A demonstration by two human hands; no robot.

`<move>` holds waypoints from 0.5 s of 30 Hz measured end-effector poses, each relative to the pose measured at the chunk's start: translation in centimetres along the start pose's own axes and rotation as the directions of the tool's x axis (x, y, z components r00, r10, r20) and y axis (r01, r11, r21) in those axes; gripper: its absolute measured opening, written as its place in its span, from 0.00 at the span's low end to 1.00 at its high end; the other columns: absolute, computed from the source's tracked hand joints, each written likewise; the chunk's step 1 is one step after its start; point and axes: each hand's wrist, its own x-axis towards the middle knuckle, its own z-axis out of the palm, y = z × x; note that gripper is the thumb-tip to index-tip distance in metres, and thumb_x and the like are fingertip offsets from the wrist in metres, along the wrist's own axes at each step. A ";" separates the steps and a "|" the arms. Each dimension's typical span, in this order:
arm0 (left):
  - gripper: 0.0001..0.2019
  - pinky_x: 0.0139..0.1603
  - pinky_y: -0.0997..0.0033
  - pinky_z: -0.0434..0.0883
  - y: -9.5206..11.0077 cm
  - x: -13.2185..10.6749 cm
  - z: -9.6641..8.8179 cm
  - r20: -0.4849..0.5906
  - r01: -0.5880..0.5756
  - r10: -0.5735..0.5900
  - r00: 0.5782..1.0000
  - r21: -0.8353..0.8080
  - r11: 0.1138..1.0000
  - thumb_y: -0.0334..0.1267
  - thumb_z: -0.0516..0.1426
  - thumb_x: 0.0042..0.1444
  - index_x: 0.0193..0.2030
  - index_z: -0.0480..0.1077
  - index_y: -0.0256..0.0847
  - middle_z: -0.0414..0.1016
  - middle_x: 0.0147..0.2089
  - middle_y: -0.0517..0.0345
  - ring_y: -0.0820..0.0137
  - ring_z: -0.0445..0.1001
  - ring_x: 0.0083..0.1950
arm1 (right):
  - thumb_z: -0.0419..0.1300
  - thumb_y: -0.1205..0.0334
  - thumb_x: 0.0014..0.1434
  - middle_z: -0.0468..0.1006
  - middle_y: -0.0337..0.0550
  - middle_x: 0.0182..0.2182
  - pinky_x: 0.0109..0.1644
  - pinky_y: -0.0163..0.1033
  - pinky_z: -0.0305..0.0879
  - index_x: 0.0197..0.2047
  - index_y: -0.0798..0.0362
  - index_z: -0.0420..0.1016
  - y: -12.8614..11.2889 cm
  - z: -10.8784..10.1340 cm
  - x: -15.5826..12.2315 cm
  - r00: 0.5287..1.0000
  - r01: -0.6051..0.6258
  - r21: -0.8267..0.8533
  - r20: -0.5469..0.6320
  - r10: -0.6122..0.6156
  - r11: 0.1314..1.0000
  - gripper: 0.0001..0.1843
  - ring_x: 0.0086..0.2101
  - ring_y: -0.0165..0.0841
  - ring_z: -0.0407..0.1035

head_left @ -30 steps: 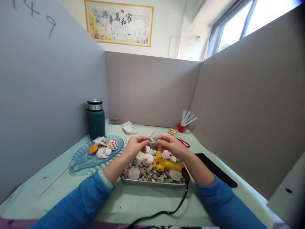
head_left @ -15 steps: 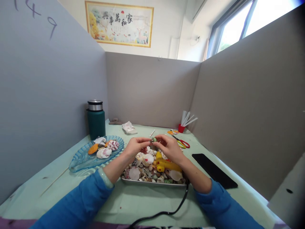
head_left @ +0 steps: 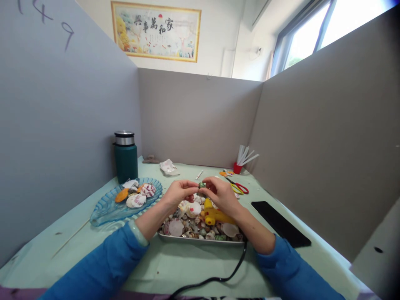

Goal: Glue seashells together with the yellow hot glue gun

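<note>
Both hands meet above a metal tray heaped with seashells. My left hand and my right hand pinch a small greenish shell between their fingertips. A yellow glue gun lies on the shells under my right hand, and its black cord runs off toward me. A blue glass dish at the left holds a few larger shells, orange, white and red-patterned.
A dark green flask stands at the back left. Red-handled scissors, a red cup of white sticks and crumpled paper lie at the back. A black phone lies right of the tray. Grey partitions enclose the table.
My right hand has drawn slightly left and closer to the left hand. The small shell stays pinched between both hands, which hover a bit nearer together over the tray.
</note>
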 end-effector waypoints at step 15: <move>0.13 0.22 0.77 0.65 0.0 0.0 0.1 0.010 -0.106 0.105 0.994 0.082 0.991 0.39 0.63 0.43 0.31 0.66 0.35 0.72 0.23 0.61 0.78 0.66 0.19 | 0.57 0.57 0.57 0.73 0.42 0.29 0.35 0.35 0.59 0.43 0.53 0.70 0.5 0.1 -0.1 0.998 0.025 0.063 0.055 -0.028 0.998 0.12 0.29 0.30 0.65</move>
